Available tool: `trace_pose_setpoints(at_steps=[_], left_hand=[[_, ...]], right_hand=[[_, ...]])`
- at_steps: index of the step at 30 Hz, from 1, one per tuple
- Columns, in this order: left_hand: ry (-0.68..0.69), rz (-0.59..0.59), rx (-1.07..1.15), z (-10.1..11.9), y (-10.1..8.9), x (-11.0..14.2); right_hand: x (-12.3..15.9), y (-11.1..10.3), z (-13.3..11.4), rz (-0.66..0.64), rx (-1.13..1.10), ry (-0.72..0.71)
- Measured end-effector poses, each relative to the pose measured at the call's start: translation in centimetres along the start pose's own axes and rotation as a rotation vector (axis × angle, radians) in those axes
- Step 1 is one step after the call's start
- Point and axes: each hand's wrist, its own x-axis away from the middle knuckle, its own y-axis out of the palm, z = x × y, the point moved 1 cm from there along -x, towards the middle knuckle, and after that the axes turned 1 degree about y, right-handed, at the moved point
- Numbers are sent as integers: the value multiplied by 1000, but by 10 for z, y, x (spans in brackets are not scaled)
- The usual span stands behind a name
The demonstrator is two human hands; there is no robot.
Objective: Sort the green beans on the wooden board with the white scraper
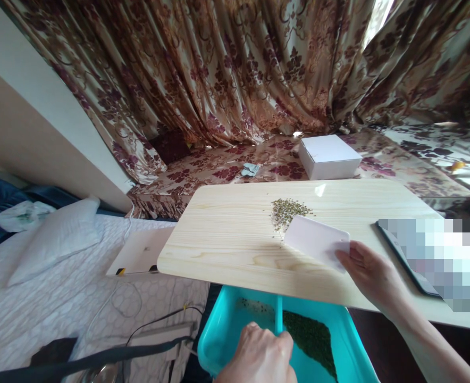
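In the head view, my right hand (372,274) pinches one corner of a white flat plastic scraper (318,239), tilted over the light wood table (219,234). The scraper's far edge meets a small heap of greenish-brown seeds or dried grains (288,211), too small to name exactly. Below the table's near edge is a turquoise two-compartment bin (215,330). My left hand (259,354) is closed at the bin's middle divider, its fingertips hidden under the knuckles. Dark green grains (310,338) fill part of the right compartment; a few specks lie in the left one.
A white box (330,154) and a pale folded cloth (250,169) sit on the flowered ledge behind the table. To the right lies a dark-edged device (406,260), partly blurred out. On the left are a bed with a pillow (55,239), a flat carton (139,252) and cables.
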Motion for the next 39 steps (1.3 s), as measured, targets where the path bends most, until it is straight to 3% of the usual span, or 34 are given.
trace_pose_setpoints(at_steps=[16,34,39], left_hand=[[-106,76,71,-35,8,8],[-120,105,64,-43,9,14],[-131,122,64,-43,8,14]], right_hand=[[-8,-5,-7,-42,-86,67],[-12,-4,-6,-4,-73,114],[-13,-2,-11,-62,-35,98]])
